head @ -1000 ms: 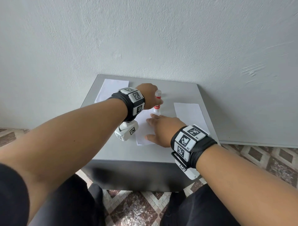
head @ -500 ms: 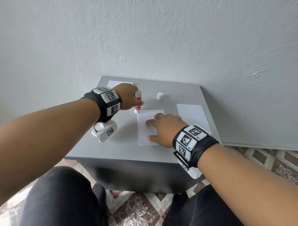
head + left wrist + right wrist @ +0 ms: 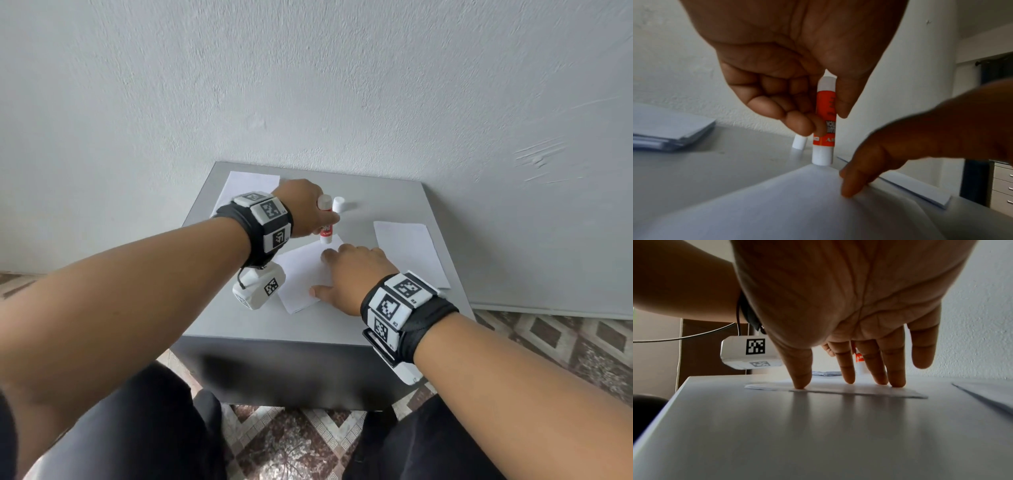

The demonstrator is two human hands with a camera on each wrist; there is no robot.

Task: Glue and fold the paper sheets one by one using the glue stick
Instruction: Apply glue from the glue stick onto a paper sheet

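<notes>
Left hand (image 3: 303,207) grasps the glue stick (image 3: 325,224) upright, its lower end on the far corner of the middle paper sheet (image 3: 301,274). Right hand (image 3: 352,274) released, fingers (image 3: 846,368) straight, tips pressing the sheet flat on the grey worktop (image 3: 274,325). White cap (image 3: 338,205) stands on the worktop just behind the stick. Stack of sheets (image 3: 251,181) at the far left corner; another paper (image 3: 407,250) lies to the right, apart from the middle sheet
</notes>
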